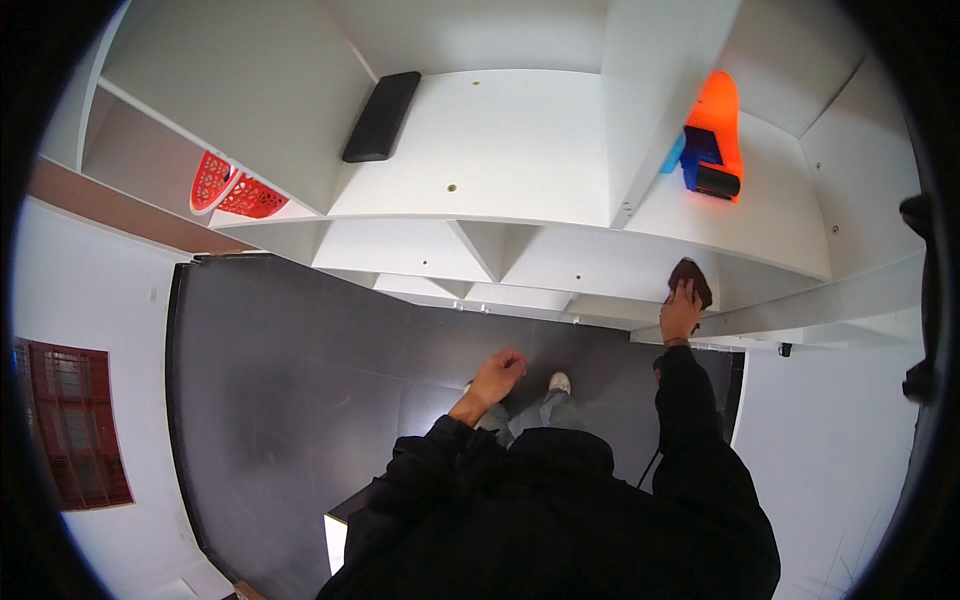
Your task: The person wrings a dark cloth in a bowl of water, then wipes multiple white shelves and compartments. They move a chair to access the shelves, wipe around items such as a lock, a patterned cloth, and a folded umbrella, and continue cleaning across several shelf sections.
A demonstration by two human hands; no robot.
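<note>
My right hand (681, 311) reaches into the right end of a lower compartment of the white shelf unit (555, 259). Its fingers lie on a dark brown object (691, 280), whose kind I cannot tell; whether they grip it is unclear. My left hand (501, 376) hangs in front of the shelves above the floor, its fingers curled and no object visible in them. On the shelf above my right hand, an orange tape dispenser (721, 112) stands with dark blue and black parts. A flat black rectangular object (382, 116) lies in the middle upper compartment.
A red perforated plastic basket (255, 196) sits in the left compartment. Upright white dividers (660, 112) separate the compartments. Dark grey floor tiles (300, 360) lie below, with my feet close to the shelf base. A dark box-like object with a bright face (336, 541) is at lower left.
</note>
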